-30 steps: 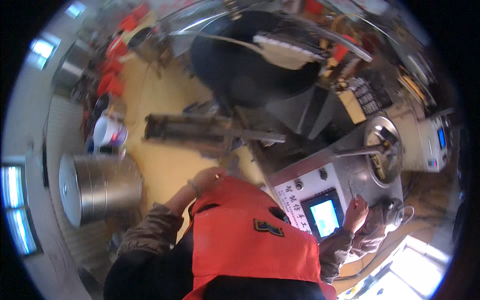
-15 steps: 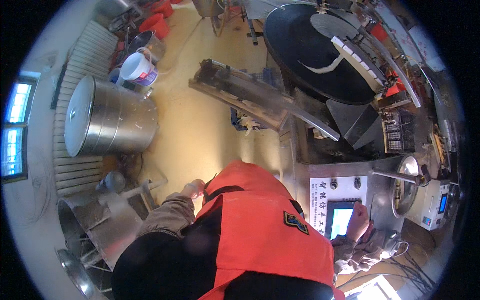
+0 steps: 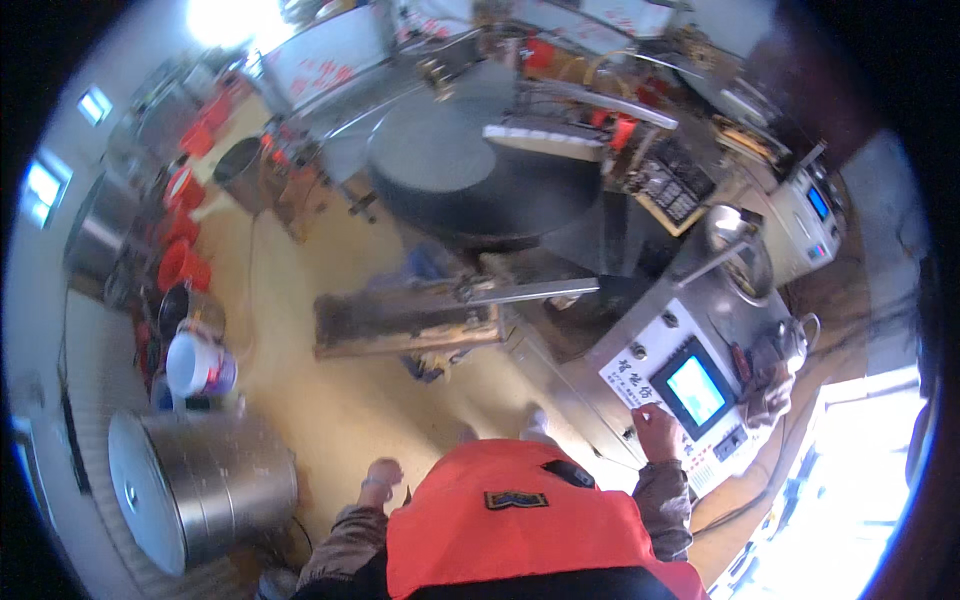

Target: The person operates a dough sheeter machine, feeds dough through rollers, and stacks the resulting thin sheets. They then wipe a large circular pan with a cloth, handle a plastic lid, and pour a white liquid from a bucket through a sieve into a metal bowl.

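My right hand [image 3: 658, 432] is held at the lower left edge of a lit touchscreen [image 3: 697, 391], its fingers curled in and nothing showing in them. Whether it touches the screen frame cannot be made out. The screen sits in a white control panel [image 3: 640, 352] with black knobs, on a metal machine. My left hand [image 3: 382, 472] hangs low over the floor beside my red apron [image 3: 470, 540]; it is small and smeared, so its fingers are unclear. Ahead is a large dark round pan [image 3: 550, 190], with a long wooden and metal trough [image 3: 410, 325] in front of it.
At the left stand a lidded steel drum [image 3: 225, 475], a white bucket [image 3: 200, 363] and several red buckets [image 3: 183, 265]. A metal bowl [image 3: 738, 250], a grey cloth [image 3: 768, 385] and a white device with a display [image 3: 805, 220] are at the right.
The view has swung to the right, and the machine shows farther left. My right hand has gone from the screen's right edge to its lower left side. My left hand stays low.
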